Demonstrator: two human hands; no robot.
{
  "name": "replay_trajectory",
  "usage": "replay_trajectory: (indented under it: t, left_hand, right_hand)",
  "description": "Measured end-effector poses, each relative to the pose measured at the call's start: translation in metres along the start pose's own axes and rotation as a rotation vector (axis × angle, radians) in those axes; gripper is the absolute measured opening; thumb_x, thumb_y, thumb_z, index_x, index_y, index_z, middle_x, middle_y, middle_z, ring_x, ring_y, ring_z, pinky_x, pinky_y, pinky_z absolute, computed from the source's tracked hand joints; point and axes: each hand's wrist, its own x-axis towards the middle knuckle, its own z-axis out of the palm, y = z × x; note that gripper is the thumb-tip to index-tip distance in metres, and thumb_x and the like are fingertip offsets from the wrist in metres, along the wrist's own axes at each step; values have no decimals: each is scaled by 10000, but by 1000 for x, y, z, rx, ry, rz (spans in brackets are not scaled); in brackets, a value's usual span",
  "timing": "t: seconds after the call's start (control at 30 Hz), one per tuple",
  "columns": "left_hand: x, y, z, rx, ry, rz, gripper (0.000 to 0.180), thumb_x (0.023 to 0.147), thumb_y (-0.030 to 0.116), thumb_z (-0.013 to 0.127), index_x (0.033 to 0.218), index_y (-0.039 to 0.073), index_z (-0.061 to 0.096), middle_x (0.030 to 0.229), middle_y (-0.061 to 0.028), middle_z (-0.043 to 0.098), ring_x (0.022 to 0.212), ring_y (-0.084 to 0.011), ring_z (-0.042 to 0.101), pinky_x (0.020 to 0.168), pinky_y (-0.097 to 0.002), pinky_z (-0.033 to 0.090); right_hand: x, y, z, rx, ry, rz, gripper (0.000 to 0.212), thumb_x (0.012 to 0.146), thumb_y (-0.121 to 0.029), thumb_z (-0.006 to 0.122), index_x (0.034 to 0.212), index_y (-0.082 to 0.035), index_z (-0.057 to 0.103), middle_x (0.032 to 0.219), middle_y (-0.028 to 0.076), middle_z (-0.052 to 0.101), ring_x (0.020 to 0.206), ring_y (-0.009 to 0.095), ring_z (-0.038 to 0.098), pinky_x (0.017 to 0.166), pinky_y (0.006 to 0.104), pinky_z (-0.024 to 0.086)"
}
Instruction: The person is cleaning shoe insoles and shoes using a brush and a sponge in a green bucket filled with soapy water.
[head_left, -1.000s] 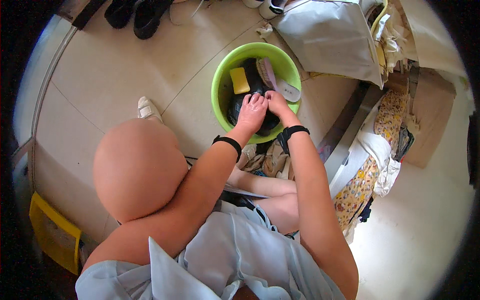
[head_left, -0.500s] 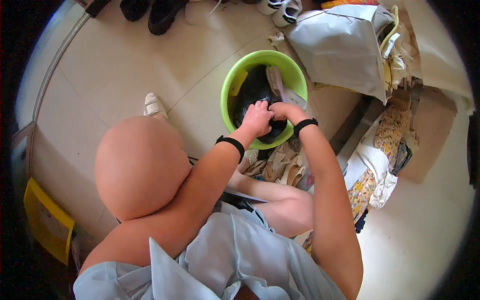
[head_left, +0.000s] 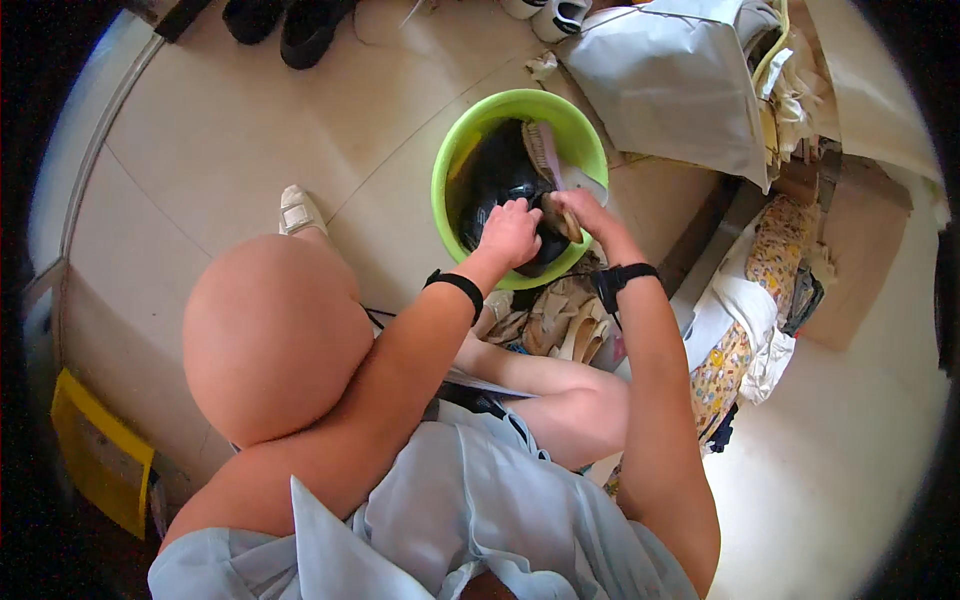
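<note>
A lime-green basin (head_left: 447, 165) on the floor holds dark, shiny contents (head_left: 495, 165); I cannot tell whether they are water or black material. Over its near right side, my right hand (head_left: 592, 212) is closed round a dark, shoe-like item (head_left: 562, 218) with a tan strip. My left hand (head_left: 512, 235) lies against the dark stuff just left of it, fingers curled; what they grip is hidden. A scrub brush (head_left: 548, 160) with a pale purple handle leans inside the far right wall. Beside it lies a whitish object (head_left: 585, 182).
A large grey bag (head_left: 665, 85) stands right of the basin, near cardboard (head_left: 865, 230) and patterned cloth (head_left: 755, 310). Crumpled brown paper or cloth (head_left: 555, 310) lies by the basin's near side. Black shoes (head_left: 312, 35) and white sneakers (head_left: 560, 18) sit at the far edge.
My right hand has turned and drawn slightly right and up, bringing the tan strip of the held item into sight. The left hand stays nearly in place.
</note>
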Motion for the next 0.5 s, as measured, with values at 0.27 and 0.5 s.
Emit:
replay_trajectory:
  t: [0.27, 0.5]
  left_hand:
    - [35, 16, 8, -869, -406, -542, 470, 859, 444, 485, 788, 10, 651, 718, -161, 617, 764, -305, 621, 766, -403, 487]
    - [40, 37, -16, -2091, -516, -548, 381, 845, 157, 461, 1183, -22, 455, 1132, -211, 552, 1048, -323, 554, 970, -438, 400]
  right_hand:
    - [-107, -89, -12, -534, -64, -129, 353, 809, -321, 450, 715, -10, 589, 705, 183, 592, 673, 369, 567, 615, 445, 432]
    - [-142, -153, 9, -938, -13, -250, 254, 752, -273, 504, 691, -65, 637, 681, 146, 601, 665, 329, 598, 597, 451, 474]
